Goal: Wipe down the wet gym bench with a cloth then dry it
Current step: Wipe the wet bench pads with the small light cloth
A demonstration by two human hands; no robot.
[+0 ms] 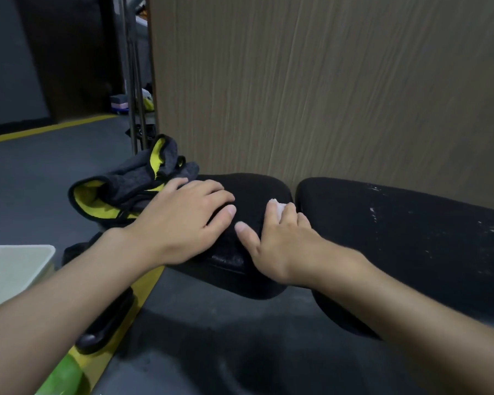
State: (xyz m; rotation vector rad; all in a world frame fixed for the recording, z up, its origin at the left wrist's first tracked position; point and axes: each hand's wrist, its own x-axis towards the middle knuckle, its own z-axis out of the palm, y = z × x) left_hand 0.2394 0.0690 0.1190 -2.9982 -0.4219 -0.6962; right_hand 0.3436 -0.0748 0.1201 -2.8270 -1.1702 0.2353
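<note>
Nearest the camera, low on the left, a green object shows at the picture's edge, too blurred to identify, and above it sits a pale rectangular tub on the floor. A yellow line runs across the dark grey floor beneath the bench.

Two bare forearms reach forward onto the gym bench. The left hand lies palm down on the smaller black seat pad, fingers spread and flat, holding nothing; its fingertips reach toward the pad's far side and its little-finger side is just beside a crumpled cloth. The right hand rests on the same pad near the gap between the two pads, thumb stretched out toward the left hand, fingers curled around a small whitish wad, which it pins against the pad.

To the right, the longer black pad carries scattered pale flecks and streaks on its surface.

The grey cloth with yellow lining and black trim lies bunched at the seat pad's left end, partly hanging over the edge.

Behind the bench stands a wood-grain panel, with metal poles to its left.
</note>
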